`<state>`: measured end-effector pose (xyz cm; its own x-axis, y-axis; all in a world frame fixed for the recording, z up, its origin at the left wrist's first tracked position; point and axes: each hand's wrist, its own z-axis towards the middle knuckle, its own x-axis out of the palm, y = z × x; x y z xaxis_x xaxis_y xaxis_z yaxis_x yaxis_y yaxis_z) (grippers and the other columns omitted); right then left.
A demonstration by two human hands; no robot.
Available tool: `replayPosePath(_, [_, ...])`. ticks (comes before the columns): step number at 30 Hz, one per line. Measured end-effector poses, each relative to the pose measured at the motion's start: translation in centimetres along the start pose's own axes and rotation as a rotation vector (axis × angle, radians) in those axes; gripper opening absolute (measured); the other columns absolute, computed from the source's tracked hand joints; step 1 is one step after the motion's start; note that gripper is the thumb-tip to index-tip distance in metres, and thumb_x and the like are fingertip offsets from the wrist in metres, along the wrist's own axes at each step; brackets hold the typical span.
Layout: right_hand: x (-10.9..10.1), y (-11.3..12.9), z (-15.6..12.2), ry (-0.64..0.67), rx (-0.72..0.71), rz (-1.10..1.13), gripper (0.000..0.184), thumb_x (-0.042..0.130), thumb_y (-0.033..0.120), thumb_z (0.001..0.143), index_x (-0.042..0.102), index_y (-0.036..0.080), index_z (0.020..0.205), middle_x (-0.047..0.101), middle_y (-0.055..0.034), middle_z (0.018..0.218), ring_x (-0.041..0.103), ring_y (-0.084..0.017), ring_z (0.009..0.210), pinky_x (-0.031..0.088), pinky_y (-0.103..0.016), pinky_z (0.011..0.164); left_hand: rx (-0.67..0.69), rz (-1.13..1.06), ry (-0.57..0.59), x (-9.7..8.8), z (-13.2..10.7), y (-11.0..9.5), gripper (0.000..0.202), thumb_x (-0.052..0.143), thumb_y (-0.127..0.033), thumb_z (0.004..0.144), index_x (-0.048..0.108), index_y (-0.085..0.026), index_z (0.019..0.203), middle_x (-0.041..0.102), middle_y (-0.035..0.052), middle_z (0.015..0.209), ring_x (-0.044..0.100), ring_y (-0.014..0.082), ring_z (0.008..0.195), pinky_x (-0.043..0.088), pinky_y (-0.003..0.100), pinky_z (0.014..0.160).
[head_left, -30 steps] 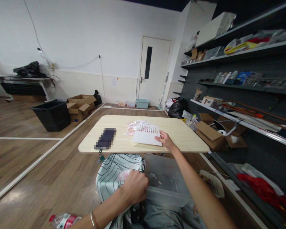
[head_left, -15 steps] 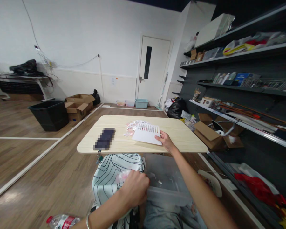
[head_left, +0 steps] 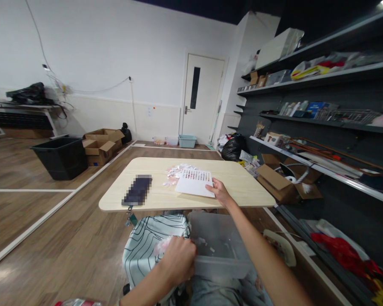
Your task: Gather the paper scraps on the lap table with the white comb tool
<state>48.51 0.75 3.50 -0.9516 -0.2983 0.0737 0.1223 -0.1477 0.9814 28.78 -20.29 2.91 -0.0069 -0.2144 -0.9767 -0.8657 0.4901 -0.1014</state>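
Observation:
My right hand (head_left: pixel 219 192) pinches the right edge of a white slotted board (head_left: pixel 194 188), thumb on top, over the light wooden table (head_left: pixel 242 180). Behind the board, and visible through its slots, lies a pile of small white and pinkish pieces (head_left: pixel 178 171). My left hand (head_left: pixel 180 258) is closed in a fist at the left side of a clear plastic bin (head_left: pixel 221 267). Its fingertips are turned away, so whatever they hold is hidden. A few small white scraps lie inside the bin. A pale striped cloth bag (head_left: pixel 140 248) with a pinkish plastic bundle (head_left: pixel 162 245) sits beside this hand.
A blurred-out dark phone-like rectangle (head_left: pixel 137 190) lies on the table's left. A black bin (head_left: pixel 62 158) and cardboard boxes (head_left: pixel 98 146) stand left on the floor. Shelves (head_left: pixel 322 121) and an open carton (head_left: pixel 279 180) line the right. A bottle (head_left: pixel 78 302) shows at the bottom edge.
The view has tilted up a little, so the room sits lower and the bottle is mostly cut off. Both hands keep nearly the same pose, the right still on the board.

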Motion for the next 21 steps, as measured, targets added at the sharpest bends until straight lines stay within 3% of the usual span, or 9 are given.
replayPosePath(5, [0.2, -0.3, -0.1, 0.011, -0.006, -0.012, 0.054, 0.091, 0.040, 0.063, 0.070, 0.022, 0.109, 0.081, -0.0087, 0.101, 0.077, -0.030, 0.093, 0.061, -0.043, 0.087, -0.028, -0.002, 0.064, 2.8, 0.8, 0.6, 0.025, 0.064, -0.024, 0.082, 0.078, -0.014, 0.101, 0.075, 0.0194, 0.103, 0.072, 0.0352, 0.100, 0.055, 0.044, 0.085])
replayPosePath(12, [-0.1, -0.3, 0.3, -0.037, -0.017, -0.024, 0.053, 0.092, 0.037, 0.060, 0.070, 0.021, 0.106, 0.081, -0.0082, 0.098, 0.077, -0.031, 0.092, 0.062, -0.043, 0.085, -0.007, 0.001, 0.039, 6.3, 1.0, 1.4, 0.024, 0.063, -0.028, 0.086, 0.078, -0.013, 0.097, 0.075, 0.0207, 0.103, 0.073, 0.0337, 0.098, 0.056, 0.045, 0.086])
replayPosePath(21, [-0.1, -0.1, 0.6, -0.035, -0.036, -0.026, 0.047, 0.091, 0.037, 0.062, 0.069, 0.022, 0.101, 0.082, -0.0086, 0.101, 0.077, -0.031, 0.093, 0.061, -0.043, 0.088, -0.004, 0.037, -0.021, 5.0, 2.0, 1.8, 0.025, 0.064, -0.028, 0.085, 0.079, -0.014, 0.099, 0.076, 0.0197, 0.101, 0.073, 0.0325, 0.097, 0.057, 0.042, 0.085])
